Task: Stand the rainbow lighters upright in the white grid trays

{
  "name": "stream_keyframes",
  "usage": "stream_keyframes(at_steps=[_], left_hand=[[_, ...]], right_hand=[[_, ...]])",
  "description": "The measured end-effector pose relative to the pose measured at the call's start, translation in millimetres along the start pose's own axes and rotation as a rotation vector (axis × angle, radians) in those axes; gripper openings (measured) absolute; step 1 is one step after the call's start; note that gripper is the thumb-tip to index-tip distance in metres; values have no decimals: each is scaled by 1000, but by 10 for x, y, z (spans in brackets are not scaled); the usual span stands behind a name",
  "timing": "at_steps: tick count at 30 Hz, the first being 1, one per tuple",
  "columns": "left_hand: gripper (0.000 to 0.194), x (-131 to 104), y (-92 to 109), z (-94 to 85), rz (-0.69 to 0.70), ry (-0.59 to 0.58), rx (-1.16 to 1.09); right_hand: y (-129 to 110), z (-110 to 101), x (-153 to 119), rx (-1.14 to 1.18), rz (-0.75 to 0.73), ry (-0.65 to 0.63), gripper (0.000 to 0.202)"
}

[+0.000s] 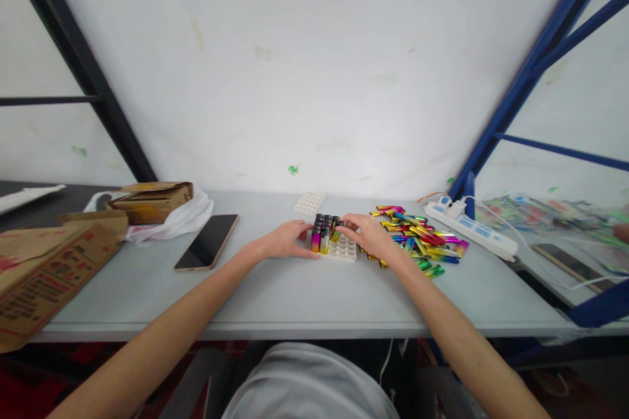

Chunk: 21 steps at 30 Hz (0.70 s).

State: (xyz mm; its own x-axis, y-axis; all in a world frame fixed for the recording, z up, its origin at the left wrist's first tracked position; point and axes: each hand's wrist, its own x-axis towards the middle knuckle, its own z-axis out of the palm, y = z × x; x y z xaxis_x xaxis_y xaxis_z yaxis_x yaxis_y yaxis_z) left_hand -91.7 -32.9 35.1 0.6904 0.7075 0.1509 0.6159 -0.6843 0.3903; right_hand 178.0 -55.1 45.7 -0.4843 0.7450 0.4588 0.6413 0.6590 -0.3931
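Observation:
Several shiny lighters (316, 241) with black tops stand upright in the left part of a white slotted tray (344, 250). Around the tray's left side curls my left hand (286, 240), its thumb along the front corner and its fingers beside the standing lighters. My right hand (367, 233) reaches over from the right, fingertips pinched on a yellowish lighter (335, 234) at the edge of the group. That lighter is partly hidden by the fingers. To the right lies a loose pile of metallic, many-coloured lighters (417, 239).
Behind sits a second white slotted tray (309, 203). A phone (207, 242), a small carton (157, 201) on a white plastic bag (189, 215) and a larger cardboard box (63, 268) occupy the left. At right are a power strip (472, 230) and a blue frame post (521, 78).

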Motion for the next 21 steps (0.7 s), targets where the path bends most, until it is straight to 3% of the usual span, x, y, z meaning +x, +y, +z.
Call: stream_keyframes(at_steps=[6,11,15,19,21], left_hand=[[59,2,-11,7,10,0,-2],[62,6,-25,15,-7,4,11],[62,4,-9,4,-17,-6,26],[61,-4,10,-6,-7,-8,8],[61,-5,9,-4,-9,-6,13]], right_hand=[[72,3,10,-152,76,-50,45],[600,-250,11,-281,108,139,42],[1090,-433,-46,-489,333,135,48],[1359,-484,-127,-536,660,-19,61],[1430,-484,-155,-524,741,-106,70]])
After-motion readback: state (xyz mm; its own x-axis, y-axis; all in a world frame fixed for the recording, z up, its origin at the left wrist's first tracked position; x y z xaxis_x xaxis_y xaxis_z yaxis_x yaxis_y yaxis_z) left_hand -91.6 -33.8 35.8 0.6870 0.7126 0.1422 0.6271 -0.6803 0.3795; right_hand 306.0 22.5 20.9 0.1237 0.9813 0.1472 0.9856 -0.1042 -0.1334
